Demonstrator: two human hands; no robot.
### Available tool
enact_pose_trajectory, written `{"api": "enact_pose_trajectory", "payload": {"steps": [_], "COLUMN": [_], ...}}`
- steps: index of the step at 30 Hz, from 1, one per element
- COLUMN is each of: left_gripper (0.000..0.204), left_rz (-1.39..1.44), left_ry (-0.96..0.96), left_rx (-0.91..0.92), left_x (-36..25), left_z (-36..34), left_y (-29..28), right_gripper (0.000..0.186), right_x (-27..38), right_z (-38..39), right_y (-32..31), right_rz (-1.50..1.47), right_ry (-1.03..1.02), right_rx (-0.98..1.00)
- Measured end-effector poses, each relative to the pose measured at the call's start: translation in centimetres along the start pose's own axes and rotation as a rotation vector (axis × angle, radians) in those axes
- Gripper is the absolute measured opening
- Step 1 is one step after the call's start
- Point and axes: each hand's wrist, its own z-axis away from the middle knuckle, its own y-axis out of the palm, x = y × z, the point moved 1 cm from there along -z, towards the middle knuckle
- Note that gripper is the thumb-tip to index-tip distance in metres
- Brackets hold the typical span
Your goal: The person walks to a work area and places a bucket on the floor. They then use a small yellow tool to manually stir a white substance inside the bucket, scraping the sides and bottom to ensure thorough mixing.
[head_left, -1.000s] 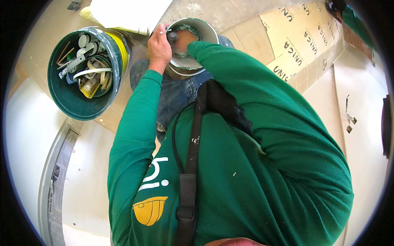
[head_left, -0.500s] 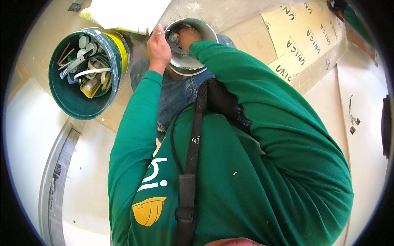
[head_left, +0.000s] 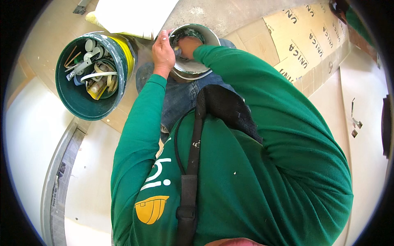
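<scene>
A paint-splattered pail [head_left: 211,39] stands tilted between my knees, its mouth facing up. My left hand [head_left: 163,55] grips the pail's left rim, fingers over the edge. Inside the pail is my right hand [head_left: 190,46], bent at the wrist and closed near the inner wall. A small grey thing with a yellow tip [head_left: 177,51] shows beside its fingers; its kind and most of its length are hidden. Dark green and whitish smears coat the pail's inside.
At the left a dark green bucket [head_left: 63,92] holds scrapers, tape rolls and other small tools. A white-and-yellow sack [head_left: 127,16] lies beyond it. Printed cardboard [head_left: 301,41] covers the floor at the far right. Part of another person's green sleeve [head_left: 358,24] shows at the upper right.
My right hand has shifted inside the pail, and the grey thing with the yellow tip now sits lower. My left hand stays on the rim. The whole view has shifted slightly.
</scene>
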Motion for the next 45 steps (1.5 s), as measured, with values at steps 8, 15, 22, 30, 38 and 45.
{"api": "enact_pose_trajectory", "payload": {"steps": [8,15,22,30,38,45], "left_gripper": [0.055,0.057,0.056,0.057,0.056,0.055], "left_rz": [-0.039,-0.02,-0.025,-0.003,0.044,0.02], "left_ry": [-0.007,0.019,0.032,0.028,0.015,0.038], "left_rx": [0.005,0.021,0.028,0.035,0.053,0.025], "left_x": [0.3,0.6,-0.3,0.0,0.1,0.7], "left_z": [0.0,0.1,0.1,0.0,0.0,0.2], "left_y": [-0.2,-0.4,-0.1,-0.3,0.1,-0.3], "right_gripper": [0.028,0.028,0.03,0.028,0.028,0.031], "right_x": [0.6,0.4,0.7,0.3,0.9,0.8], "right_z": [0.6,0.3,0.2,0.4,0.7,0.6], "right_y": [-0.6,-0.5,0.1,-0.4,0.3,-0.2], "right_rz": [0.013,0.065,0.004,-0.003,0.045,-0.041], "right_ry": [-0.094,-0.141,-0.056,-0.079,-0.125,0.022], "right_rx": [0.051,0.042,0.065,0.021,0.11,0.02]}}
